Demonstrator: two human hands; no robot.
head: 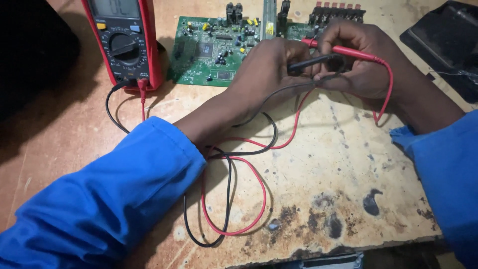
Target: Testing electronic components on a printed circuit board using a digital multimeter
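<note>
while both hands pinch probes, fingers closed: l hand [269, 69] blk probe [311, 62], r hand [356, 60] red probe [351, 52].

the black probe [313, 63] lies nearly level across the fingers, its tip hidden. the red probe [348, 52] slants above it, tip on the green circuit board [209, 50] lying flat on the table.

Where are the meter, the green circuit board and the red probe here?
Meter [124, 47], head view: on its round dial.
Green circuit board [204, 50], head view: left half, by the chip.
Red probe [353, 52], head view: mid-shaft.
</note>
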